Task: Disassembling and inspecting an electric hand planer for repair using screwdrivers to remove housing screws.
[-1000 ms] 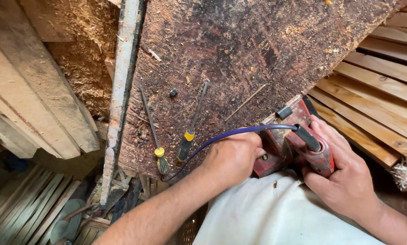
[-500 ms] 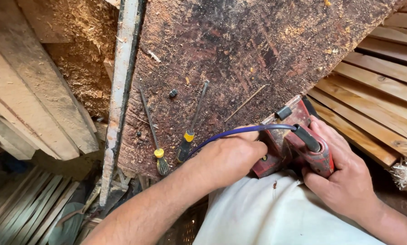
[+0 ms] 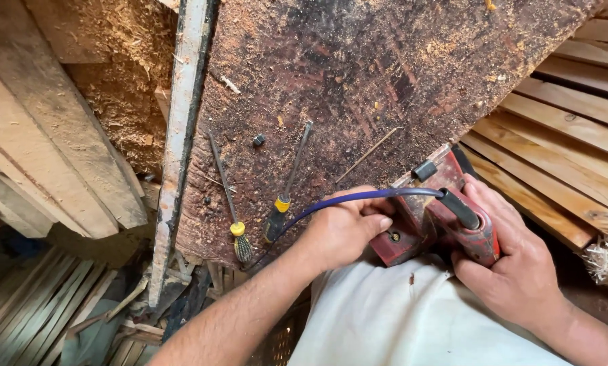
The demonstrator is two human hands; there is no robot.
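On worn bench, red power tool (image 3: 431, 224) (dusty), blue cord (image 3: 358, 198), both hands gripping

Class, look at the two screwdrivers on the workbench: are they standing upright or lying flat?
Lying flat. Both screwdrivers rest lengthwise on the dusty workbench, handles toward the person, beside the left hand.

Your tool (image 3: 446, 224) is red with black parts, and its cord (image 3: 358, 198) is blue. Both screwdrivers (image 3: 277, 215) show yellow collars on dark handles. The tabletop (image 3: 358, 74) is dark reddish-brown, speckled with pale sawdust. The slats (image 3: 554, 142) are tan, and your cloth (image 3: 399, 318) is off-white.
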